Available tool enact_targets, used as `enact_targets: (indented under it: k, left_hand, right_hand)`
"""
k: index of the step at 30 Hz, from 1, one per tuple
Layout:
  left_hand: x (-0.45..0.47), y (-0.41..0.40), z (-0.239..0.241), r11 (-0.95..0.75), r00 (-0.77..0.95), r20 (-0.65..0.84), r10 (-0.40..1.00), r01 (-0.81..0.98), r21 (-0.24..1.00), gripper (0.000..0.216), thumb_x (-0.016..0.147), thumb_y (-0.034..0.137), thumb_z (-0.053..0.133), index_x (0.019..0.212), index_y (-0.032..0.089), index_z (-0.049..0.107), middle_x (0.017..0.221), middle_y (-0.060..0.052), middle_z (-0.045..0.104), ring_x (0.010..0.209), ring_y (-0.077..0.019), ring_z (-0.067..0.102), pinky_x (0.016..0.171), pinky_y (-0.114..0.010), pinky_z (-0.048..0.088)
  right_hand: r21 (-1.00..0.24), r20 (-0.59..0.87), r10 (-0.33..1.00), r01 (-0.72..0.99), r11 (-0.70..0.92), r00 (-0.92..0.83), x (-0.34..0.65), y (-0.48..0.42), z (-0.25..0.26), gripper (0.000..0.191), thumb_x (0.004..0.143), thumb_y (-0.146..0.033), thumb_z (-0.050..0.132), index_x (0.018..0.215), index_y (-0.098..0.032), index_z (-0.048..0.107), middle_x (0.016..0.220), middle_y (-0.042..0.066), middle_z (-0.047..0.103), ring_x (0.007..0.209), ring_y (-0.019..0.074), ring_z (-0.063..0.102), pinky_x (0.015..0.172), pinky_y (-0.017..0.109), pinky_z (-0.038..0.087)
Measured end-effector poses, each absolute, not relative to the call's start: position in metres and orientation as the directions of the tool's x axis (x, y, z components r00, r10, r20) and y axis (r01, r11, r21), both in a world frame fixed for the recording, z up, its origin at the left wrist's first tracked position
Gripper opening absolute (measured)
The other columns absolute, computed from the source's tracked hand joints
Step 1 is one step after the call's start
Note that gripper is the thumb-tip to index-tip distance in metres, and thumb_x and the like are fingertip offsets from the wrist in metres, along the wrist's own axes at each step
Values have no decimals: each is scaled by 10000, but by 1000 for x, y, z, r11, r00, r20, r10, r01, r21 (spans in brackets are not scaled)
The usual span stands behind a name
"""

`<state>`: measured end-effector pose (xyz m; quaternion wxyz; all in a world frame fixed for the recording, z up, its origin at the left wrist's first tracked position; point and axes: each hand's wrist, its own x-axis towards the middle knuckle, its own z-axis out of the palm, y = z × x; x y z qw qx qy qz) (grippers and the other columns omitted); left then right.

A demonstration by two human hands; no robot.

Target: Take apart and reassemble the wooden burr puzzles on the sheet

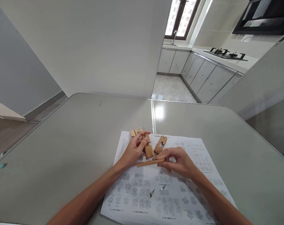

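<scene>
My left hand [137,146] is closed around a notched wooden puzzle piece [149,151], its thumb pressed on the upper part. Between thumb and fingers, my right hand [176,158] pinches a thin wooden strip [150,162], seen edge-on and pointing left just below that piece. Close behind the right hand, a flat wooden piece with a cutout [161,144] lies on the printed sheet. Several small wooden pieces [136,131] sit together beyond my left hand, partly hidden by its fingers.
Under both hands lies a large paper sheet [142,215] printed with line diagrams. The grey table [73,150] has a seam strip [153,115] down its middle. A small teal object [2,166] rests near the left edge. Beyond are a wall and a kitchen counter [202,54].
</scene>
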<state>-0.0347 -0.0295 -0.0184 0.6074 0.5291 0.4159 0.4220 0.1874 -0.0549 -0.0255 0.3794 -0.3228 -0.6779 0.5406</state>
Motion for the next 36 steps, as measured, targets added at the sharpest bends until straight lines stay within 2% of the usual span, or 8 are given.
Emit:
enact_targets:
  k: [2, 7, 12, 16, 20, 24, 28, 36]
  left_hand:
    - [-35, -27, -18, 75, 245, -49, 968, -99, 992, 525, 981, 603, 623, 1329, 211, 600, 772, 34, 504, 574, -99, 489, 498, -214, 426]
    - [-35, -28, -17, 80, 232, -58, 971, -87, 993, 541, 990, 603, 607, 1363, 215, 548, 775, 43, 522, 530, -91, 497, 468, -214, 417]
    - [-31, -35, -20, -132, 228, 87, 970, 188, 973, 393, 1053, 515, 535, 1310, 222, 580, 694, 52, 529, 564, -110, 480, 515, -223, 379]
    - [-29, -40, -23, -305, 307, 178, 935, 437, 846, 313, 1070, 420, 521, 1305, 237, 618, 673, 55, 546, 569, -118, 493, 550, -245, 389]
    - [-27, -42, -27, -393, 331, 236, 914, 571, 720, 284, 1075, 369, 514, 1300, 234, 622, 743, 31, 637, 608, -133, 568, 603, -275, 451]
    - [-25, -41, -31, -464, 345, 310, 886, 628, 625, 276, 1086, 335, 491, 1303, 213, 611, 853, -6, 710, 672, -153, 630, 663, -306, 513]
    - [-25, -41, -37, -483, 344, 340, 875, 663, 573, 283, 1061, 285, 533, 1325, 200, 589, 883, -15, 721, 711, -169, 654, 693, -323, 546]
    - [-25, -43, -35, -572, 395, 427, 814, 673, 469, 252, 1045, 300, 557, 1274, 201, 594, 1032, -75, 697, 911, -238, 673, 820, -411, 579]
  right_hand:
    - [-988, 117, 812, 15, 153, -572, 181, -61, -25, 88, 879, -289, 852, 938, -232, 820, 756, 20, 787, 452, 130, 649, 494, 270, 517]
    - [-999, -14, 754, -18, -35, -656, 179, -64, -25, 183, 885, -363, 844, 873, -205, 753, 589, -25, 667, 471, 127, 593, 487, 247, 457]
    - [-995, 18, 940, -97, -16, -341, 189, -51, -23, 279, 976, -477, 714, 882, -218, 675, 621, -52, 588, 449, 104, 489, 504, 263, 431]
    - [-999, 27, 999, 34, 28, -41, 189, -45, -20, 322, 981, -535, 682, 975, -214, 701, 711, -32, 598, 524, 114, 478, 557, 277, 455]
    - [-983, -5, 997, 180, -19, 78, 192, -40, -25, 420, 946, -613, 675, 1054, -209, 709, 800, 8, 661, 592, 148, 538, 561, 287, 472]
    - [-937, 6, 991, 348, -41, 132, 200, -34, -33, 475, 940, -651, 634, 1081, -208, 731, 884, 59, 740, 712, 206, 640, 581, 296, 483]
    - [-854, 65, 991, 520, -6, 117, 204, -32, -36, 451, 974, -632, 579, 1052, -219, 744, 807, 39, 738, 654, 199, 626, 582, 301, 472]
    - [-811, 98, 994, 583, 55, 42, 203, -33, -35, 454, 999, -620, 543, 1087, -215, 729, 963, 72, 775, 596, 179, 600, 566, 318, 453]
